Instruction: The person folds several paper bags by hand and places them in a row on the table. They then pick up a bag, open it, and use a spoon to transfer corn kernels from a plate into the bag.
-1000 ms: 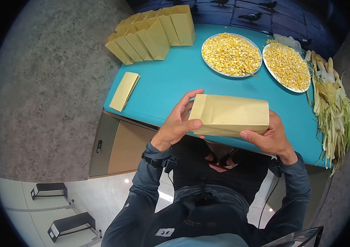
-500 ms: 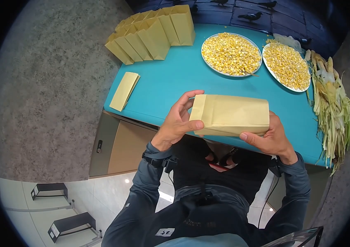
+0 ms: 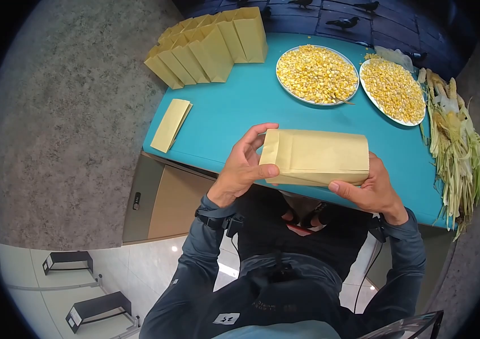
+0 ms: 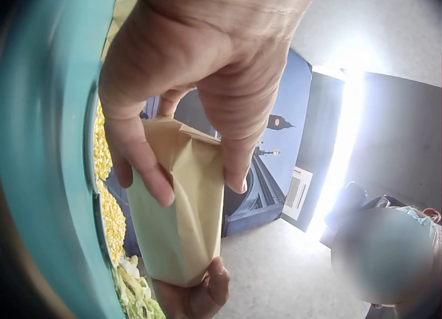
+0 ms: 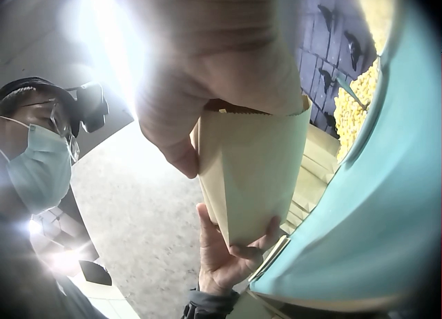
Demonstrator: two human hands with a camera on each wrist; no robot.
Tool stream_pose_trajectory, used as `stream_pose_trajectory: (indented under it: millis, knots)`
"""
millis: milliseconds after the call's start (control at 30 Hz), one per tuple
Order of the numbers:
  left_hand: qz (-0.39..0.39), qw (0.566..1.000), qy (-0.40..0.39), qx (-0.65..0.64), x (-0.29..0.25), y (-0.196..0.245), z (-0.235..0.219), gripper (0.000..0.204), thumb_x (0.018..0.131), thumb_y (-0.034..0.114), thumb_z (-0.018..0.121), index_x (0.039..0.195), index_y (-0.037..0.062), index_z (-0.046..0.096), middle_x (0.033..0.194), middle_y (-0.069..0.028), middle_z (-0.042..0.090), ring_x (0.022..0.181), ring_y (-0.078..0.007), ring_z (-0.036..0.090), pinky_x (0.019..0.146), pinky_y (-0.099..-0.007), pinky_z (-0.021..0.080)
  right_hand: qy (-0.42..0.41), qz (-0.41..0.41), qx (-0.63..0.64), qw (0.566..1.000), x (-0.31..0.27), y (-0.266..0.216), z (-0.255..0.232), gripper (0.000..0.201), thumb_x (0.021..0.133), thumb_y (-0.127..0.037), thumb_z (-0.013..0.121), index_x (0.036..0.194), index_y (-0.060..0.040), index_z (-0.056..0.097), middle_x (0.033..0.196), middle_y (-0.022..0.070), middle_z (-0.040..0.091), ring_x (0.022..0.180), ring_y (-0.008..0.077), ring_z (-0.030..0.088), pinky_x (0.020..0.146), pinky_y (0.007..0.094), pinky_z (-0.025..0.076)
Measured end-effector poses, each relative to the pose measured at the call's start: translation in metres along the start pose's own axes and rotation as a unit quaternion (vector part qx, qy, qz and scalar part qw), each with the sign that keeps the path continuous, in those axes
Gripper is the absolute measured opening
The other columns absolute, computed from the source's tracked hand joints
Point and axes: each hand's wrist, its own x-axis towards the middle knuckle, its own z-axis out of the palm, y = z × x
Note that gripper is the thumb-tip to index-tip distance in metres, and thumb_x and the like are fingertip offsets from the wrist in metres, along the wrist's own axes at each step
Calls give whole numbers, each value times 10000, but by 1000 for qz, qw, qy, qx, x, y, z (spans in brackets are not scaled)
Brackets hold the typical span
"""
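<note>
An opened-out brown paper bag (image 3: 319, 152) lies sideways in the air between both hands, above the table's front edge. My left hand (image 3: 240, 174) holds its bottom end, thumb on the near side and fingers around the far side. At the jagged-edged mouth, my right hand (image 3: 374, 189) grips the bag with its thumb on the near side. In the right wrist view that hand's fingers are hidden past the mouth's edge. A flat folded paper bag (image 3: 171, 125) rests on the table to the left.
Several opened paper bags (image 3: 211, 53) stand at the table's back left. Corn kernels (image 3: 318, 73) heap one plate at the back; more kernels (image 3: 393, 90) fill a second plate beside it. Corn husks (image 3: 459, 152) hang over the right edge. The teal table (image 3: 240, 101) ends just below my hands.
Almost nothing differs. The paper bag and both hands have shifted only very slightly, and the hold on the bag is the same.
</note>
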Motion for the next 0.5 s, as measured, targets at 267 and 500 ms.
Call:
stream_pose_trajectory:
  millis: [267,500]
  knots:
    - [1,1000,-7,-18,0,-2,-4,1014,775,151,1013,1597,33,431,1503,-189,545,1421,-288,557,1194,-434,487,1,-5,-20,1000,0,-1,0,478,965,-174,852,1363,26,681,1331,166,700,1209,277,676,1045,395,530]
    - [3,1000,-6,-14,0,-2,-4,998,783,139,1006,1594,34,433,1502,-187,549,1418,-286,561,1191,-433,490,1,-3,-9,1000,0,0,1,454,961,-162,853,1346,19,693,1330,168,699,1205,282,677,1040,397,531]
